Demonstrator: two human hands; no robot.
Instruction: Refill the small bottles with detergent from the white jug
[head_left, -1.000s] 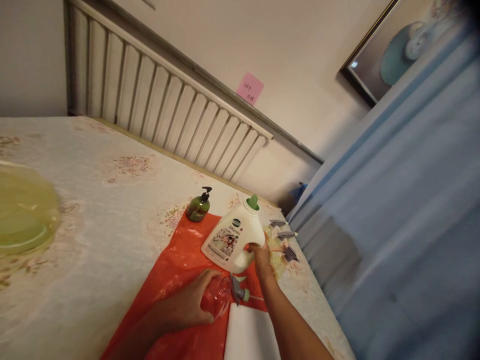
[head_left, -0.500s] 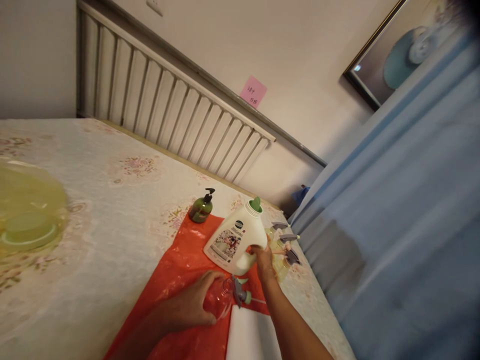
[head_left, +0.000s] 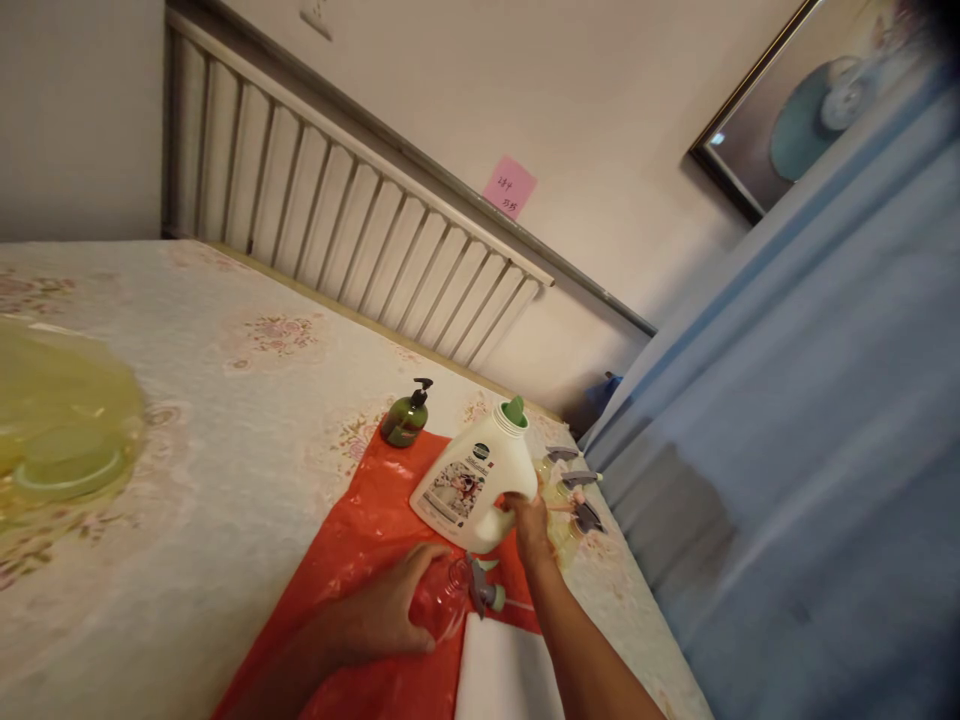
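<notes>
My left hand [head_left: 386, 612] is curled around a clear plastic bottle [head_left: 442, 597] with an open ribbed neck. Against that neck, in view, lies a grey-and-green spray trigger head [head_left: 485, 590] with a thin tube stretching right. My right hand [head_left: 529, 525] grips the handle of a white detergent jug [head_left: 469, 480], which stands upright with no cap and shows a green spout in its mouth. Both bottles are over a red plastic sheet [head_left: 352, 565]. Just right of the jug, partly hidden by it and my right hand, stand several spray bottles [head_left: 570, 520] of yellowish liquid.
A green pump bottle [head_left: 405, 418] stands at the sheet's far edge. White paper or cloth [head_left: 502, 670] lies near my right forearm. At left is a yellow translucent basin [head_left: 71, 390] on the floral tablecloth [head_left: 255, 480]. A blue curtain [head_left: 787, 480] hangs along the right side.
The view has shifted very slightly. Both hands keep their places on the clear bottle and the jug.
</notes>
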